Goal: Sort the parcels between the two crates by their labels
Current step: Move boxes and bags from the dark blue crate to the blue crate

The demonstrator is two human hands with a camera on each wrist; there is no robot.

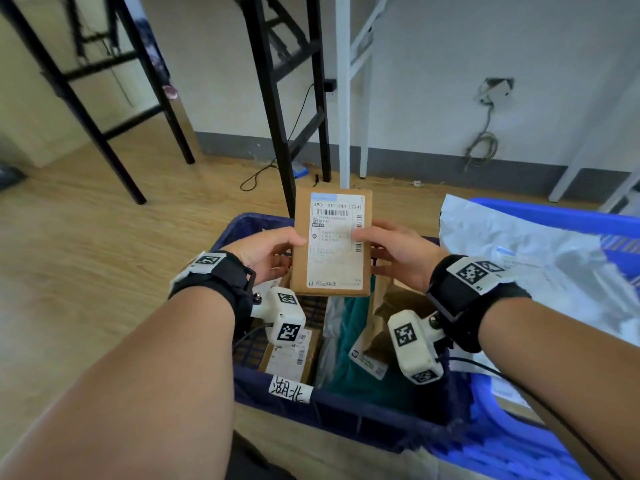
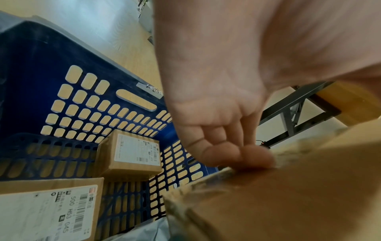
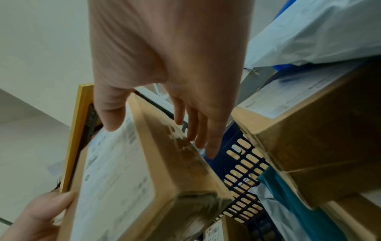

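Both hands hold one flat cardboard parcel upright at the centre of the head view, label toward the camera: the left hand pinches its left edge, thumb on the label face and fingers behind, and the right hand has the same grip on the right edge. This looks like the reading step, with the parcel lifted above the dark blue crate and not yet assigned.

The label's top line reads "290- S11 240 [224]" above a barcode; the smaller lines are too faint to read. A tag on the dark crate's near rim carries handwritten "湖北". The next move calls for matching the address against that tag, then lowering the parcel here or carrying it to the lighter blue crate at right (its tag is not in view). A boxed parcel inside shows "500 H53 045".
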